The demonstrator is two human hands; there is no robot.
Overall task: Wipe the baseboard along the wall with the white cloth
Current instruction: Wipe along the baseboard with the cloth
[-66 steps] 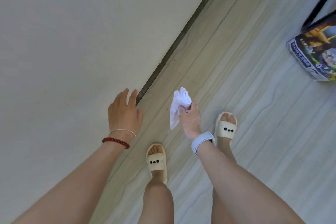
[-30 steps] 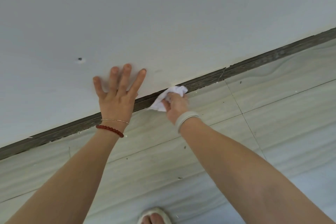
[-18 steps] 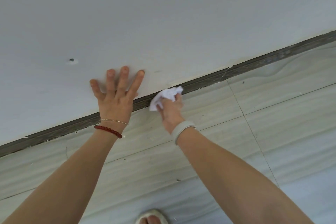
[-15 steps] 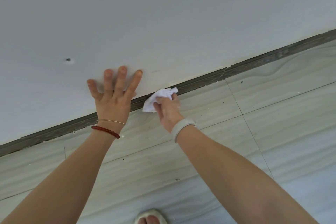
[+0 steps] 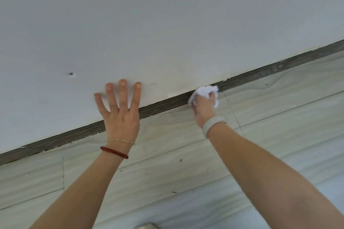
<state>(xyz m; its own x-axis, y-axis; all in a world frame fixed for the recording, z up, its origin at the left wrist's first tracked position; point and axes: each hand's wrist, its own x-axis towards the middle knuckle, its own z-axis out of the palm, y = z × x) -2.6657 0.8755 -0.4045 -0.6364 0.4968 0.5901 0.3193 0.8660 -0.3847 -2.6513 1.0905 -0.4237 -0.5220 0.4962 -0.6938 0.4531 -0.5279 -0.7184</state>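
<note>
- Head view: the left hand (image 5: 121,115) is laid flat on the plain white wall (image 5: 167,24), fingers spread apart and holding nothing, its palm crossing the strip below; it is judged to be placed there as a brace while the body leans forward.
- The right hand (image 5: 203,107) is closed around the crumpled white cloth (image 5: 204,91), which is bunched so that a firm pad can be pressed on.
- The cloth is pressed against the narrow dark wood-grain baseboard (image 5: 163,103), just ahead of the right hand's knuckles and well apart from the left hand.
- Both arms are stretched forward over the pale wood-look floor (image 5: 279,117); the right wrist, banded in grey, is bent towards the baseboard.
</note>
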